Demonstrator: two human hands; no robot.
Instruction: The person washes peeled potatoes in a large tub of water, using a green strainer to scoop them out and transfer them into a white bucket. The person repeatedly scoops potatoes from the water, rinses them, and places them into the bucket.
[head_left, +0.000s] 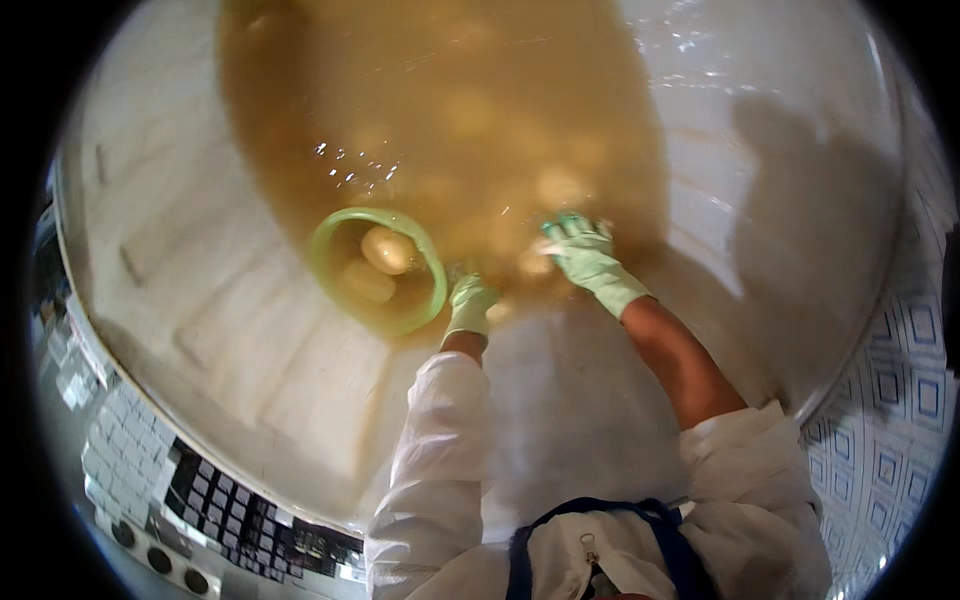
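Both my hands wear pale green rubber gloves and reach into murky brown water (450, 67) in a large white tub. My left hand (471, 300) is partly under the water, close to the right side of a green round basin (429, 247); its fingers are hidden. Inside the basin lie two rounded yellowish things (388, 250), possibly potatoes. To the right, my right hand (581, 244) is at the water's surface with its fingers partly submerged, beside a pale rounded thing (535, 259). Whether it grips anything is unclear. More pale rounded shapes (562, 184) show dimly underwater.
The tub's curved white wall (225, 360) surrounds the water. Patterned blue and white tiles (889, 390) lie beyond the rim at right. At lower left outside are a dark grid-like surface (217, 502) and a panel with several round dark holes (159, 560).
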